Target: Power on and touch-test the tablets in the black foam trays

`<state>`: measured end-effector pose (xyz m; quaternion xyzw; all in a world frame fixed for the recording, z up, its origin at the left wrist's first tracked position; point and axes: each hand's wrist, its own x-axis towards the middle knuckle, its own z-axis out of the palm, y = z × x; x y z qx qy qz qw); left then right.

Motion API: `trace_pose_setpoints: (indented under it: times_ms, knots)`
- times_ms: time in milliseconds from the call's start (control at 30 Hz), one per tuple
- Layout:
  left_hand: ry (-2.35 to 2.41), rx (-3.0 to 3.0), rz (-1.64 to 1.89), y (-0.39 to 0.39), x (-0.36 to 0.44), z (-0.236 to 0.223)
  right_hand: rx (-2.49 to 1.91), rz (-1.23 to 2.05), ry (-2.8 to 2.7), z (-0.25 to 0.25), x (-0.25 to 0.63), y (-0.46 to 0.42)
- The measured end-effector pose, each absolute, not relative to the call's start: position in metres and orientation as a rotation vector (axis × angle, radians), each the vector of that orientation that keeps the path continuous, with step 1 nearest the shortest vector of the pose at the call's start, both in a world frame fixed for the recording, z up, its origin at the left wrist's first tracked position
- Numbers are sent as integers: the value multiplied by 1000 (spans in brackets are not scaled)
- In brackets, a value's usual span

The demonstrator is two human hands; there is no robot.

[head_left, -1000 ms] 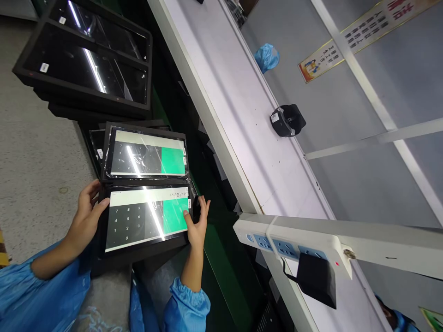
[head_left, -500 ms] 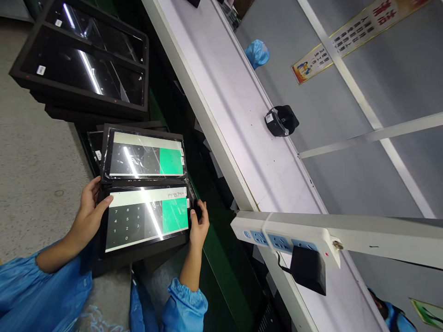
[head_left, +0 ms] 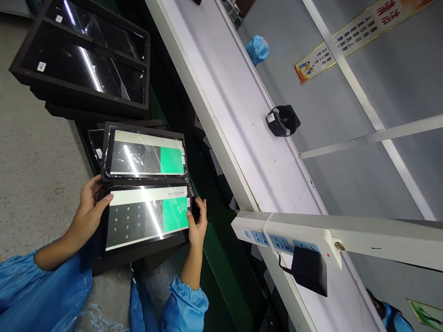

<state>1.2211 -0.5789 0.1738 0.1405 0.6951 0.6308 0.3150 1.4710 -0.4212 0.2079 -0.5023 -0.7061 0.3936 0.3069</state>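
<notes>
Both hands are spread wide across the near tablet (head_left: 148, 219), holding it edge to edge: left hand (head_left: 88, 212) closed on the left side, right hand (head_left: 198, 233) on the right. Thumbs sit at the screen margins, probably to steady it without hiding or tapping the keypad. Can't tell whether the hidden fingers also reach under the black tray (head_left: 145, 253). Tablet's right over the tray's near half, face up, digits upright for the wearer, so the display reads straight off. Far tablet (head_left: 145, 154) lies just beyond in the other half, also lit, untouched; side by side, both screens show at once. Stacked trays (head_left: 83, 95) sit further out with dark panels face up, likely kept within reach. Off to the right, a power strip (head_left: 256, 224) is tied to a white rail, black adapter (head_left: 309, 271) plugged in, away from the hands.
</notes>
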Motion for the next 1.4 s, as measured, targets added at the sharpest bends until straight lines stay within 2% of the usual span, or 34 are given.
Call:
trace_pose_setpoints:
  times_ms: [867,1000,1133,1267,1400]
  knots:
    - [1753,287,1633,-587,1219,173,-1330,1069,-1873,200,1472,-418]
    - [1734,278,1656,-588,1217,170,-1301,854,-2004,214,1465,-430]
    - [1741,262,1698,-587,1214,170,-1055,574,-2298,235,1464,-469]
    - [1752,276,1739,-587,1211,166,-882,509,-2625,237,1471,-503]
    - [1784,365,1747,-588,1211,155,-947,408,-2771,229,1461,-503]
